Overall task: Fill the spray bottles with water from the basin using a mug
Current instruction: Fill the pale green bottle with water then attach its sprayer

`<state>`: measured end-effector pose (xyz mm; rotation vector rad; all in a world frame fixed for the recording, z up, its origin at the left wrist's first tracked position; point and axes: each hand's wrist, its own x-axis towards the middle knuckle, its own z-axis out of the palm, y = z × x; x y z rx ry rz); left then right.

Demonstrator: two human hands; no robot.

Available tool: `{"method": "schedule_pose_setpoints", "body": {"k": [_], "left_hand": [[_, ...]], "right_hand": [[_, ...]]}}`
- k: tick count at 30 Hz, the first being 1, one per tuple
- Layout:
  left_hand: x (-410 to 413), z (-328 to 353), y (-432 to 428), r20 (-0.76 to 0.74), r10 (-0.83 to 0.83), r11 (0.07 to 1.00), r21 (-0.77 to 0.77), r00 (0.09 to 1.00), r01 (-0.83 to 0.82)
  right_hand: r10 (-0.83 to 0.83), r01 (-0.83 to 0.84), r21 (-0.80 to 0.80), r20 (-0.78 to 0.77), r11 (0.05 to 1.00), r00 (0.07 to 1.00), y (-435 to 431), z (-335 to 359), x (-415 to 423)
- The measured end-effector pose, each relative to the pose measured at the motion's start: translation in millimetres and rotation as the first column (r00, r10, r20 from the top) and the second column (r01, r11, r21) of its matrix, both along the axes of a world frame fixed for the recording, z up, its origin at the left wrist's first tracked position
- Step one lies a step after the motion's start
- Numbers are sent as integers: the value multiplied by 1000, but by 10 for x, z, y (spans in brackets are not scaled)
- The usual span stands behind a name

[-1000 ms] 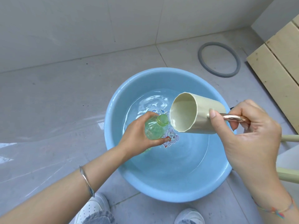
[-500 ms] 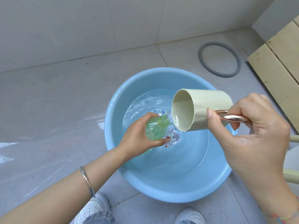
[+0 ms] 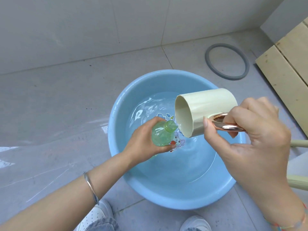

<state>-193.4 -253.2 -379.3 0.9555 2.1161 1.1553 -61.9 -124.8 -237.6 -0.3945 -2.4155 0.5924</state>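
A light blue basin [image 3: 120,100] holding water sits on the grey tiled floor. My left hand [image 3: 143,140] grips a green, see-through spray bottle [image 3: 160,135] without its spray head, held over the water with its open neck pointing up and to the right. My right hand [image 3: 255,137] holds a cream mug [image 3: 205,107] by its shiny copper handle [image 3: 228,127]. The mug is tipped on its side, its lip right at the bottle's neck, and a thin stream of water runs from the lip into the neck. Cartoon stickers show on the basin's bottom.
A grey rubber ring [image 3: 227,61] lies on the floor behind the basin at the right. Pale wooden boards [image 3: 286,64] stand at the right edge. Two white shoes [image 3: 98,214] are at the bottom, close to the basin. A tiled wall rises behind.
My right hand has tipped the mug further and raised its base. Water now runs from the lip into the bottle's neck. My left hand and the bottle have hardly moved.
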Motion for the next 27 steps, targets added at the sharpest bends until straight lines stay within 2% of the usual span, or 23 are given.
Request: {"method": "schedule_pose_setpoints", "body": {"k": [2,13,17,20,23,25,27], "left_hand": [[2,4,2,-3,1,1000,1,1000,-1],[13,-10,14,14,9,1000,9,1000,-9],[9,-4,9,21,8,1000,15,1000,-9],[7,-12,0,27,20,1000,14,999,-20],[-5,-27,-10,45,35,999,8,998,-35],[-13,-36,-13,63,38,999,3,997,-38],[-18,-44,-10,68,39,999,1,997,-39]], "right_hand": [[-71,72,172,-9,982,997,-17,-45,-21],[-2,13,305,-34,952,999,-27,-121,-31],[-70,78,207,-47,975,996,9,-139,-9],[-228,224,-57,-60,973,972,132,-238,33],[-337,322,-269,-11,908,941,312,-457,97],[-342,354,-272,91,895,935,375,-638,129],[-301,339,-195,201,920,932,390,-817,164]]}}
